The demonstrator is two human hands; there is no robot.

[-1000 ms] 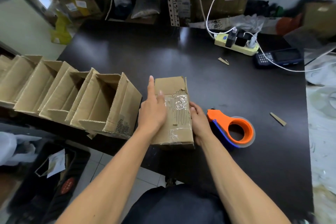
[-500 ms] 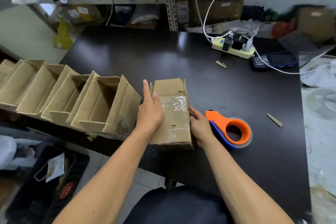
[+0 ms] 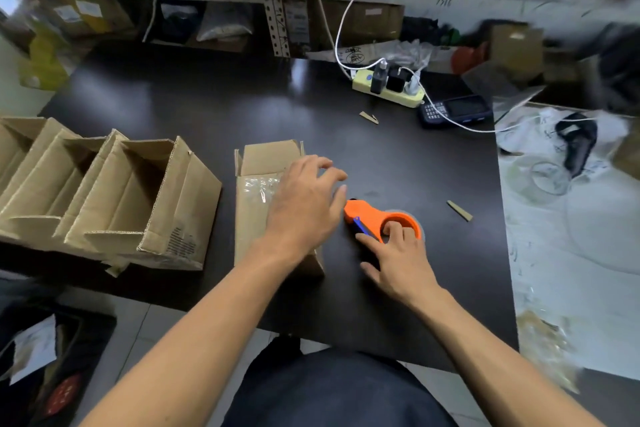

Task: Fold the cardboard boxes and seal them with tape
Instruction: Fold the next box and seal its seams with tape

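A flattened-looking cardboard box (image 3: 258,208) lies on the dark tabletop (image 3: 214,107) in front of the person, long axis pointing away, with a patch of clear tape on its top face and a short flap standing at its far end. The left hand (image 3: 304,204) hovers over or rests on the box's right half with its fingers (image 3: 329,166) spread and loosely bent, gripping nothing; it seems placed there to steady the box while the other hand fetches the tool. The right hand (image 3: 398,260) lies just right of the box on the orange tape dispenser (image 3: 384,218), with some fingers dipped into the ring of the roll and the index finger laid along its blue edge. The grip looks only partly formed, so whether it has fully closed cannot be told. The dispenser sits flat on the tabletop, close to the box, which keeps the reach short. To the left, a row of folded boxes (image 3: 114,198) lies on its sides, open mouths up and nested one against the next, probably parked there out of the working space. The likely step in hand is picking up the dispenser to seal this box's seam.
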